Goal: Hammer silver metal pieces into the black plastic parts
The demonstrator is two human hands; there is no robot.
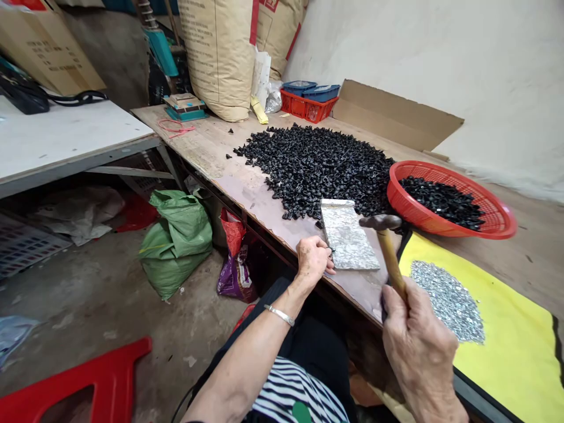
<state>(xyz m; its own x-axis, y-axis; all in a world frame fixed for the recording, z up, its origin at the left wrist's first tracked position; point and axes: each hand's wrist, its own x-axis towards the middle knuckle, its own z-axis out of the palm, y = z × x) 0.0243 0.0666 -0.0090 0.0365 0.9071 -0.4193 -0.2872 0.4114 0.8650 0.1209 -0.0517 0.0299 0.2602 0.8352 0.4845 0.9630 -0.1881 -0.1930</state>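
Note:
My right hand (420, 341) is wrapped round the wooden handle of a hammer (391, 258), its dark head raised near the right side of a scuffed metal plate (350, 238). At the plate's left edge, my left hand (314, 258) is closed with its fingertips pinching a small black part (332, 249), mostly hidden by the fingers. Just beyond the plate spreads a large heap of small black parts (321, 164). A red plastic basket (502, 217) to the right holds more of them. Small shiny metal pieces (447, 299) lie piled on a yellow sheet (511, 346) beside my right hand.
Large paper sacks (220, 59) stand at the table's far end, near a red crate (308, 107) with blue lids. A cardboard strip (396, 114) leans against the wall. Left of the table are a green bag (176, 241), a purple bag (238, 276) and a red stool (101, 376).

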